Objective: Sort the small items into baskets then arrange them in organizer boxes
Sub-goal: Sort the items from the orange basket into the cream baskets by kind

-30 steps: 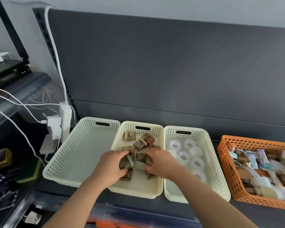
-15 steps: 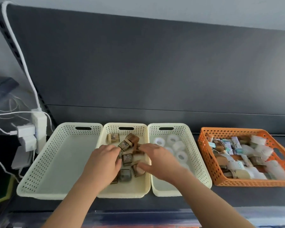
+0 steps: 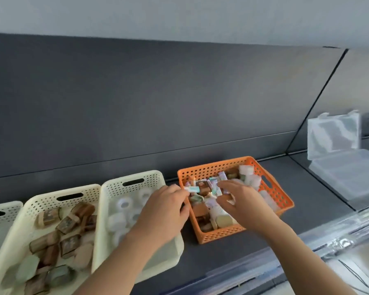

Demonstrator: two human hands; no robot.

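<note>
Fingers of your left hand (image 3: 164, 211) pinch a small packet (image 3: 192, 189) at the left rim of the orange basket (image 3: 222, 235), while fingers of your right hand (image 3: 243, 202) curl over its jumbled items (image 3: 222, 220), grip impossible to tell, with cream baskets (image 3: 134, 177) alongside on the shelf (image 3: 307, 199).

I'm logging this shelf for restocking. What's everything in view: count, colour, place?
Cream baskets: three, cream, row at left; leftmost cut off.
Brown blocks: many, brown, middle cream basket.
White rolls: several, white, right cream basket.
Orange basket: one, orange, right of the cream baskets.
Small items: many, mixed colours, inside orange basket.
Clear boxes: at least two, clear, far right.
Shelf: one, dark grey, under everything.
Left hand: one, at orange basket's left rim, fingertips by a pale packet; grip unclear.
Right hand: one, over orange basket's items, fingers spread.
</note>
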